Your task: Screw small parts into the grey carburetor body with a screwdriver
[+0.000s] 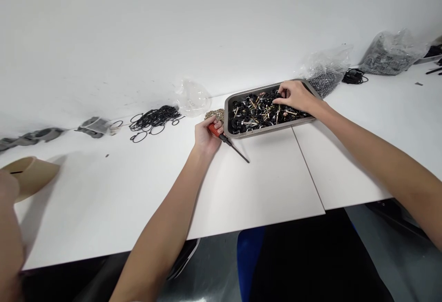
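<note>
My left hand [207,137] is wrapped round the red handle of a screwdriver [216,130], whose dark shaft points down and to the right over the white table. That hand is beside the left end of a metal tray [262,130] and next to a small heap of brass-coloured pieces [215,113]. Inside the tray lie many mixed small parts [255,111], black rings or clamps and brass-coloured screws. Over the tray's right half, my right hand [293,95] reaches in with thumb and fingers pinched among the parts. What it grips is too small to make out.
Black rubber rings [155,118] lie heaped left of the tray. Plastic bags of small parts [390,53] stand along the wall. At far left, another person's hand [7,191] is by a cream-coloured curved piece [36,175]. A seam [307,166] crosses the table.
</note>
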A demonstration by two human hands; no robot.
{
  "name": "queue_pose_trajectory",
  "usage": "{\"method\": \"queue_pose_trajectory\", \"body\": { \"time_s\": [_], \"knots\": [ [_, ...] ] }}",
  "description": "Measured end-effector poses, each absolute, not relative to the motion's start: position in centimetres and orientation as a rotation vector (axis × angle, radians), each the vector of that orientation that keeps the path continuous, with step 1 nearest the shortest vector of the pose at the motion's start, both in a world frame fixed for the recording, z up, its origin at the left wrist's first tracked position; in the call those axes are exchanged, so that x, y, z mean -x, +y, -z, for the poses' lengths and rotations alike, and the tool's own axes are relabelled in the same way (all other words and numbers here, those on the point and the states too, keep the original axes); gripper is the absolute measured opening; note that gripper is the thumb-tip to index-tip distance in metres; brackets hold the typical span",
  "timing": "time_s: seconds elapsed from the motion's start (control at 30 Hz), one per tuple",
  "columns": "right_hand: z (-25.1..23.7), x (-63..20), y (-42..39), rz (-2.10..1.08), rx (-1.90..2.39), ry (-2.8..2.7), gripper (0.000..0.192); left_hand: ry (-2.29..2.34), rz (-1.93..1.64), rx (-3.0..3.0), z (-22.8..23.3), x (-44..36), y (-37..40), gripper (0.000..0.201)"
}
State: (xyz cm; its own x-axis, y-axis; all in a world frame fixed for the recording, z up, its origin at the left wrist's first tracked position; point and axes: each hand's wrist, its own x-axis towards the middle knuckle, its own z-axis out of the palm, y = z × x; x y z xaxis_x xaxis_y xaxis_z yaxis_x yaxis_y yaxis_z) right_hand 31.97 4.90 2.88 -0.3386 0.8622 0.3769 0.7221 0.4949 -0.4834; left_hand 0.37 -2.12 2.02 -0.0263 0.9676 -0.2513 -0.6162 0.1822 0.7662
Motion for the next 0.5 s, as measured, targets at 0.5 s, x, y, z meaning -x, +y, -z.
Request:
{"method": "queue_pose_trajectory", "body": {
  "time_s": [0.5],
  "knots": [
    [-2.96,-31.77,5.05,-0.280,1.375,-2.248,0.030,0.867,-1.364,-0.507,-2.38,-0.63,-2.32,0.035]
  ]
}}
